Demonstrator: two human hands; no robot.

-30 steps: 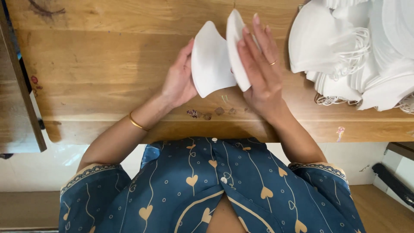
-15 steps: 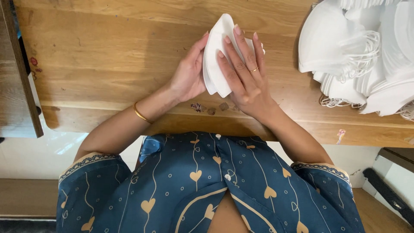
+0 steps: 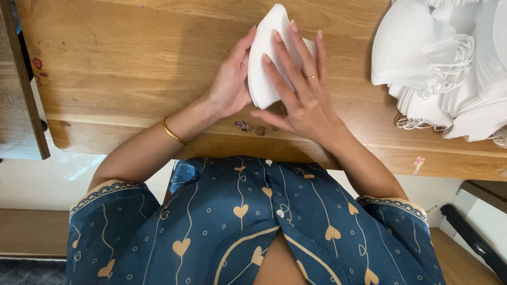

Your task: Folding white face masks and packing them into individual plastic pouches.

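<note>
A small stack of white folded face masks (image 3: 262, 63) stands on edge on the wooden table (image 3: 132, 68). My left hand (image 3: 232, 82) cups the stack from its left side. My right hand (image 3: 298, 87), with a ring on one finger, presses flat against the stack's right face, fingers spread. The masks are squeezed together between both palms. A gold bangle sits on my left wrist.
A large heap of white face masks with ear loops (image 3: 443, 68) lies at the table's right end. A darker wooden piece (image 3: 21, 89) stands at the left edge. Small stains mark the table's front edge (image 3: 248, 126).
The two mask halves that I held apart a second ago have been brought together into one stack, and my hands have closed in around it.
</note>
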